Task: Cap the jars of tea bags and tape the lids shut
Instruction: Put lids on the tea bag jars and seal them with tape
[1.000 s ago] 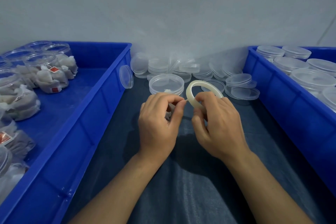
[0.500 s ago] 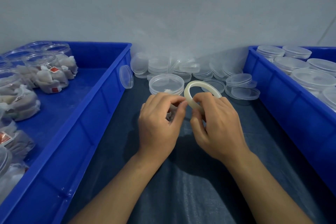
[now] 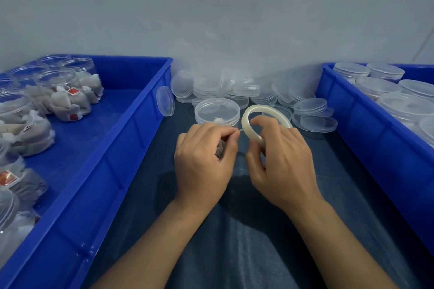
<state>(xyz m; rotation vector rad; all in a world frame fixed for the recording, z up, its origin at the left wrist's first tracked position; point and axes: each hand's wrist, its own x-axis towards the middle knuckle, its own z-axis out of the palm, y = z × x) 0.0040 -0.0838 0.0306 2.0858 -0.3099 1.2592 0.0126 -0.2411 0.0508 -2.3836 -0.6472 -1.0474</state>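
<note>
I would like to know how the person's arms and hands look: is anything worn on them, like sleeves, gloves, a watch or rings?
Both forearms are bare as far as the picture shows; no sleeve comes into view. The left hand and the right hand wear no gloves. No watch, bracelet or ring is visible on the wrists or on the fingers that show. No markings or tattoos can be seen.

Both forearms reach forward side by side, bare, backs of the hands up. The left hand [image 3: 203, 159] has its fingers curled, thumb and forefinger pinched together. The right hand [image 3: 283, 159] curls its fingers in a grip, thumb tucked under.
</note>
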